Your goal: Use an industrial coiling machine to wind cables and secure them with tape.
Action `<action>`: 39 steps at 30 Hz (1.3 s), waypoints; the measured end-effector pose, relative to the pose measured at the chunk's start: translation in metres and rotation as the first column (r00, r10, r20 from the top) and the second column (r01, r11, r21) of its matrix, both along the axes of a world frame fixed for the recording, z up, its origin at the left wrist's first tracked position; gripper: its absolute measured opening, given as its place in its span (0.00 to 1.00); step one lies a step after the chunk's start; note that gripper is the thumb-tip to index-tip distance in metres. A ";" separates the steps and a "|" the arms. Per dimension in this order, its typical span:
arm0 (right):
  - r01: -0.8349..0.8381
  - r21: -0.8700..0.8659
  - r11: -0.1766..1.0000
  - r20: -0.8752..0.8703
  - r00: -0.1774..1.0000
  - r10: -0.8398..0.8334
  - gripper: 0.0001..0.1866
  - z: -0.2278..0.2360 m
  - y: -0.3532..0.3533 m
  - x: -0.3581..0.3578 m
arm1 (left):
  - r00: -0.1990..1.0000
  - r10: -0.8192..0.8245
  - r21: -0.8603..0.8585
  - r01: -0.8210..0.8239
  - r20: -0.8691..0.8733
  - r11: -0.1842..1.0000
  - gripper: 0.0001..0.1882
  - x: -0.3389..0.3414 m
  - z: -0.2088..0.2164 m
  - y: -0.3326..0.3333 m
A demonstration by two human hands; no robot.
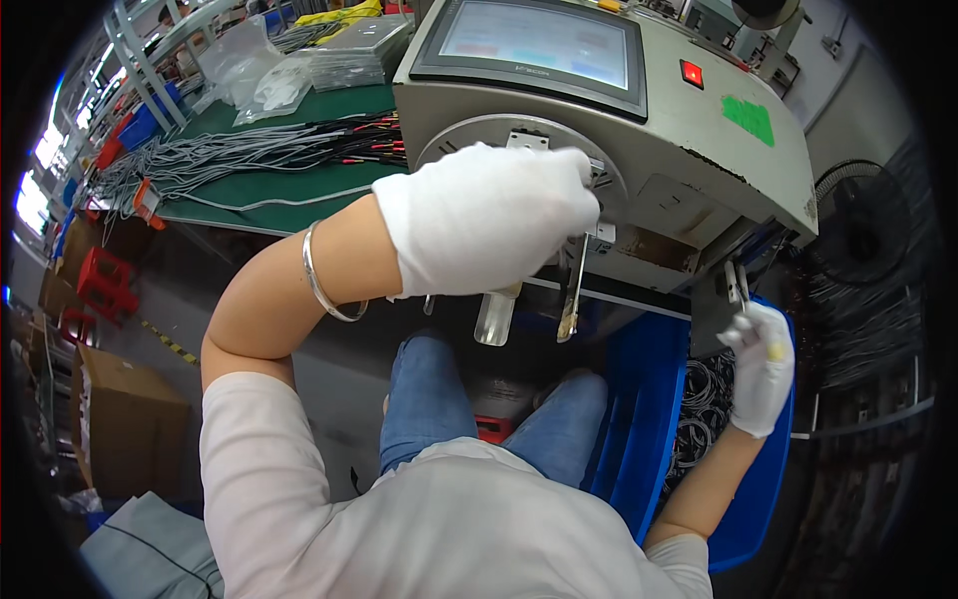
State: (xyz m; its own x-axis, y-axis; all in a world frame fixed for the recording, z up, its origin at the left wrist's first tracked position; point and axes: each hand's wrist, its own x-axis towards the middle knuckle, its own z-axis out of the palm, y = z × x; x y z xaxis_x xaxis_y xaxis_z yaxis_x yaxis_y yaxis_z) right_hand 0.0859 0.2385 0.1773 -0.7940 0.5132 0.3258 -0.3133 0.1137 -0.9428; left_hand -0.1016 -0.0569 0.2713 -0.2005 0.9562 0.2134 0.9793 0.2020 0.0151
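My left hand (499, 215), in a white glove, reaches across the front of a beige machine (689, 150). Its fingers are curled in at the metal fixture of a round plate (464, 135), and what they hold is hidden. Just below it, a flat metal bar (572, 299) and a clear cylinder (495, 317) hang down. Out to the right, my gloved right hand (760, 364) is above a blue bin (639, 419). Its fingers are bent together just under a pair of slim metal prongs (736, 284); anything between them is too small to make out.
A touch screen (534, 45) and a red switch (692, 74) top the machine. Grey cables (239, 160) with black and red ends lie on the green table (299, 215) to the left. Coiled cables (699, 404) fill part of the bin. A cardboard box (130, 419) stands on the floor.
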 end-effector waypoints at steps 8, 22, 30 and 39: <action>0.108 0.661 0.742 -0.129 0.991 -0.029 0.08 0.013 -0.119 -0.093 | 0.999 0.041 0.614 -0.030 -0.004 0.789 0.08 -0.022 -0.031 0.005; 0.247 0.577 0.778 -0.254 0.960 -0.116 0.07 -0.005 -0.131 -0.138 | 0.451 -0.025 0.356 -0.667 0.892 0.654 0.07 -0.071 -0.145 -0.134; 0.225 0.557 0.799 -0.250 0.963 -0.098 0.02 -0.018 -0.106 -0.120 | 0.226 0.013 0.165 -0.751 0.974 0.640 0.07 -0.086 -0.198 -0.173; 0.199 0.306 0.931 -0.056 0.980 -0.191 0.03 -0.033 -0.076 -0.078 | 0.522 -0.002 0.431 -0.703 0.853 0.565 0.06 -0.088 -0.153 -0.197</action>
